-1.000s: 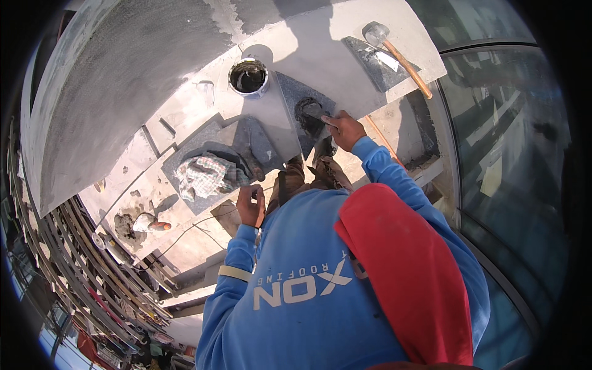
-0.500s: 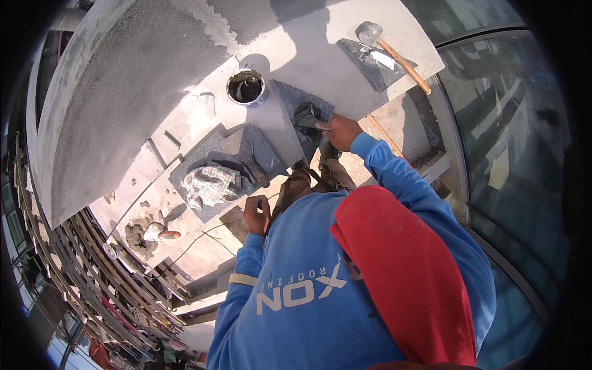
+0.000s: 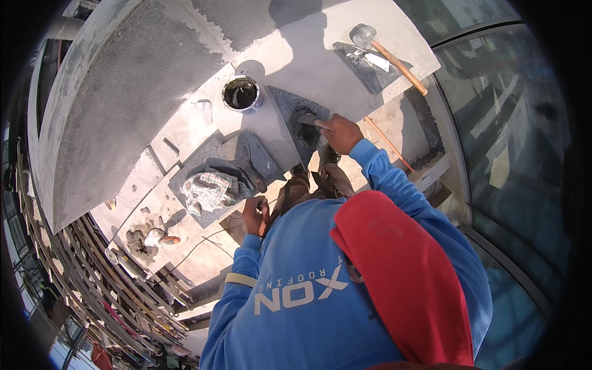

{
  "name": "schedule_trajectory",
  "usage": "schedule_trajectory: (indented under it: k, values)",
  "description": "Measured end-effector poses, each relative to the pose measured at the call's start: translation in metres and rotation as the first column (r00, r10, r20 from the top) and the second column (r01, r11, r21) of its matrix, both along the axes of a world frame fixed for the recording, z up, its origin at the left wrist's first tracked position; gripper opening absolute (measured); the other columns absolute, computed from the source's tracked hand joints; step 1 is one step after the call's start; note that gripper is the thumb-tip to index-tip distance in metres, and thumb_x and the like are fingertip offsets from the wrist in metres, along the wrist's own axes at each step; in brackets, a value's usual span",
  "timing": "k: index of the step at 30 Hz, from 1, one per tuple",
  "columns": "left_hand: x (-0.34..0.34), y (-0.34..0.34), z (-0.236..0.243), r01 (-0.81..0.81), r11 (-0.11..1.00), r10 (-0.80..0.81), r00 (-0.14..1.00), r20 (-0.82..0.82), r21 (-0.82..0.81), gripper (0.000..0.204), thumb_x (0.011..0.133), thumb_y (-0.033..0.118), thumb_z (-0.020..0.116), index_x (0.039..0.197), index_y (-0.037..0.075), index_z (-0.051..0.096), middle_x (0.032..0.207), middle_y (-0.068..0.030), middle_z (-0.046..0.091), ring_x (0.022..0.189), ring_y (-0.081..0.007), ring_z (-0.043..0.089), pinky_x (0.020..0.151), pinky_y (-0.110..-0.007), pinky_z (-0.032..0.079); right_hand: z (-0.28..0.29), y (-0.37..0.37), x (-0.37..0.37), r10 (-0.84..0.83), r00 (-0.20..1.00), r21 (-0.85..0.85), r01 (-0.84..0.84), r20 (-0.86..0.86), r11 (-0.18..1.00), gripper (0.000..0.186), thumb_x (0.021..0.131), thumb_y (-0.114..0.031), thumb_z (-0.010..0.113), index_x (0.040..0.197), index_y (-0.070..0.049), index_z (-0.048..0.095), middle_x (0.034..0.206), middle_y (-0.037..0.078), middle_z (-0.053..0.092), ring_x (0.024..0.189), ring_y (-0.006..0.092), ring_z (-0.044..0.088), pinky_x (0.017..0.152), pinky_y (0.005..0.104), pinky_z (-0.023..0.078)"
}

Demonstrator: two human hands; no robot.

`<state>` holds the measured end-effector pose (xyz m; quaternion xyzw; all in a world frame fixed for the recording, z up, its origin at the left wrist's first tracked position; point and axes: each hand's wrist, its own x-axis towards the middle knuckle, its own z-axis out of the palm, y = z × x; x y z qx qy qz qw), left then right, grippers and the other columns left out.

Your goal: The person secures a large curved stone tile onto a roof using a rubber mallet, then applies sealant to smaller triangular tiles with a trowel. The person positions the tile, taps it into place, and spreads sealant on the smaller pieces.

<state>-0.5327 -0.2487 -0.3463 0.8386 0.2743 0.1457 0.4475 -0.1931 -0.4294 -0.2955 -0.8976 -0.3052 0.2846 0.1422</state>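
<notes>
My right hand (image 3: 341,133) is closed round the handle of a putty knife (image 3: 306,116). Its blade rests on dark paste (image 3: 304,131) spread over a grey stone slab (image 3: 285,103). My left hand (image 3: 254,214) hangs by my left knee with its fingers curled in, and nothing shows in it. Close by, a trowel (image 3: 246,161) lies on further grey slabs (image 3: 269,161), beside a crumpled checked cloth (image 3: 211,190). A white bucket (image 3: 256,106), dark paste inside, stands just beyond the slab with the paste.
At the far right a mallet (image 3: 398,65) lies across another slab (image 3: 373,79). A tool with an orange handle (image 3: 169,240) sits by a rough patch at left. A curved grey wall (image 3: 123,92) rises at far left; glass panels (image 3: 512,135) flank the right.
The putty knife's blade has tilted and shifted slightly on the paste, with my right hand turning along with it. My left hand stays by the knee. The whole view has shifted a little.
</notes>
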Motion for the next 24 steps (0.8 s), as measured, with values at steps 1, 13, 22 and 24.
schedule_trajectory:
  k: [1, 13, 22, 24]
  values:
    - [0.0, -0.001, 0.0, -0.005, 1.0, 0.006, 1.0, 0.003, -0.021, 0.014, 0.096, 0.017, 0.068, 0.097, 0.003, 0.068, 0.078, -0.0097, 0.063, 0.067, -0.0174, 0.058, 0.063, -0.034, 0.047, 0.0, 0.001, 0.0, 0.034, 0.999, 0.029, -0.033, -0.04, 0.999, 0.035, 0.101, -0.026, 0.057, 0.133, -0.023, 0.068, 0.111, 0.021, 0.062, 0.108, 0.0384, 0.063, 0.095, 0.0453, 0.052]
    - [0.006, -0.001, 0.002, -0.007, 0.999, 0.006, 0.999, 0.035, 0.034, 0.011, 0.094, 0.014, 0.069, 0.095, 0.003, 0.069, 0.076, -0.0096, 0.063, 0.065, -0.0179, 0.06, 0.063, -0.033, 0.049, -0.007, 0.005, 0.009, 0.143, 0.989, 0.036, -0.141, -0.04, 0.989, 0.035, 0.099, -0.021, 0.06, 0.132, -0.02, 0.069, 0.104, 0.021, 0.063, 0.103, 0.0384, 0.063, 0.092, 0.0471, 0.051]
    - [0.001, -0.005, -0.005, -0.035, 0.998, 0.037, 0.998, 0.046, -0.045, 0.009, 0.094, 0.012, 0.069, 0.095, 0.003, 0.068, 0.076, -0.01, 0.063, 0.065, -0.019, 0.061, 0.063, -0.033, 0.05, -0.001, -0.013, 0.003, 0.052, 0.996, -0.001, -0.052, -0.078, 0.999, 0.036, 0.101, -0.027, 0.058, 0.135, -0.021, 0.067, 0.11, 0.021, 0.064, 0.106, 0.0384, 0.064, 0.094, 0.0464, 0.052]
    - [0.001, -0.003, -0.007, -0.027, 1.0, 0.027, 0.999, 0.019, -0.012, 0.009, 0.094, 0.013, 0.068, 0.096, 0.004, 0.068, 0.076, -0.0102, 0.063, 0.066, -0.0194, 0.061, 0.063, -0.034, 0.05, -0.002, -0.012, 0.003, 0.061, 0.996, 0.033, -0.059, -0.067, 0.998, 0.036, 0.101, -0.027, 0.058, 0.135, -0.021, 0.067, 0.109, 0.021, 0.064, 0.105, 0.0388, 0.064, 0.093, 0.0469, 0.052]
